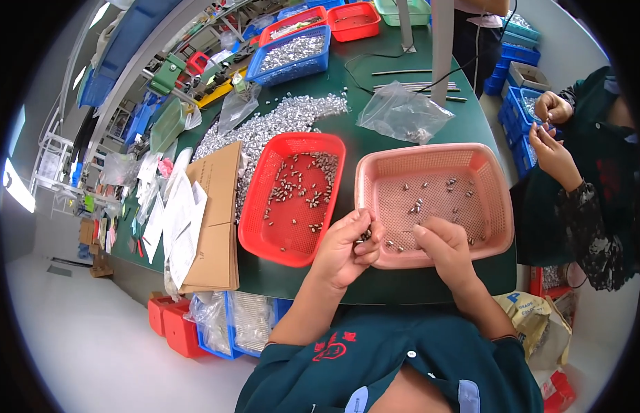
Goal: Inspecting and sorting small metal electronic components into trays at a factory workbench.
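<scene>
My left hand (345, 251) is curled round several small metal fittings (365, 236), dark and silvery, at the near left corner of a pink basket (502, 206). Over the basket's near side, my right hand (445, 252) is closed with thumb and forefinger together. Whatever it pinches is too small to make out. Scattered on the basket's mesh floor lie more small metal parts (416, 205). Left of it stands a red basket (250, 230), where similar parts (325, 168) are heaped toward the far right corner and spread loosely elsewhere.
Shiny metal pieces (285, 117) form a large pile behind the red basket. Flattened cardboard (220, 186) and papers (182, 213) lie at the left. A clear plastic bag (402, 110), metal rods (437, 88) and a blue basket (261, 74) sit farther back. Another person's hands (554, 138) are at the right.
</scene>
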The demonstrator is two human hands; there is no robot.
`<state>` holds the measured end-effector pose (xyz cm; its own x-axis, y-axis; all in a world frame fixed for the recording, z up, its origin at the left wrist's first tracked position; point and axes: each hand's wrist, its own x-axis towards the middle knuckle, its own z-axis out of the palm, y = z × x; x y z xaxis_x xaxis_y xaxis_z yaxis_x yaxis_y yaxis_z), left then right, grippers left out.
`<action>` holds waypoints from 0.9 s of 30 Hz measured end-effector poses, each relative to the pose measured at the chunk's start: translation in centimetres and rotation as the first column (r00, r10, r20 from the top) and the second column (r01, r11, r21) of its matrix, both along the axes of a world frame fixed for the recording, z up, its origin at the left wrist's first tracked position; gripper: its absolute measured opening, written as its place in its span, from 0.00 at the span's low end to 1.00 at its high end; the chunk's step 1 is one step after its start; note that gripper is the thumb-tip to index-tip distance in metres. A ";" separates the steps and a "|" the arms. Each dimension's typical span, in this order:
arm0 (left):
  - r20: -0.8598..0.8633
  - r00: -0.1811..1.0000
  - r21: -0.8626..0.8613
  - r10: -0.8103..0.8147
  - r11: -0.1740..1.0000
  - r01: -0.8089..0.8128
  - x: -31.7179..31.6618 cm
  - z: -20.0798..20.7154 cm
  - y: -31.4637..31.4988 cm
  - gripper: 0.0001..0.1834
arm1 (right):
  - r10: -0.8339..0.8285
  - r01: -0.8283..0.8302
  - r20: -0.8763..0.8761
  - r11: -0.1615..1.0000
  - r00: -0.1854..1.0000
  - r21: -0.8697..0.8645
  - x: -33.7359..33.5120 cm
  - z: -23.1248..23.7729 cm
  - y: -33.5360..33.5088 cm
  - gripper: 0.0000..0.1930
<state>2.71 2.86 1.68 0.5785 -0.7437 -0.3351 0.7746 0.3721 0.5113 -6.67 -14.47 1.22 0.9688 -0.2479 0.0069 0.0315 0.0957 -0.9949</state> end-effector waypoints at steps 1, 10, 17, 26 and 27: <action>-0.004 1.000 -0.004 -0.012 1.000 0.012 -0.2 -0.3 -0.4 0.09 | -0.012 0.012 -0.004 1.000 1.000 -0.004 -0.1 0.2 -0.1 0.11; -0.195 0.977 -0.146 -0.080 0.988 0.052 -1.7 -1.6 -2.9 0.08 | -0.036 0.040 0.071 0.997 0.997 -0.066 -0.3 0.2 -0.5 0.09; -0.092 0.994 -0.030 -0.055 0.998 0.053 -1.7 -1.4 -3.0 0.07 | -0.070 0.076 0.077 0.994 0.995 -0.082 -0.2 -0.1 -0.7 0.10; -0.060 0.998 -0.003 -0.026 1.000 0.026 -1.5 -1.5 -3.1 0.09 | -0.098 0.116 0.107 0.977 0.989 -0.179 0.0 0.0 -0.5 0.10; -0.047 0.999 0.009 -0.027 1.000 0.028 -1.5 -1.5 -3.2 0.09 | -0.106 0.130 0.120 0.967 0.987 -0.218 0.0 0.0 -0.4 0.10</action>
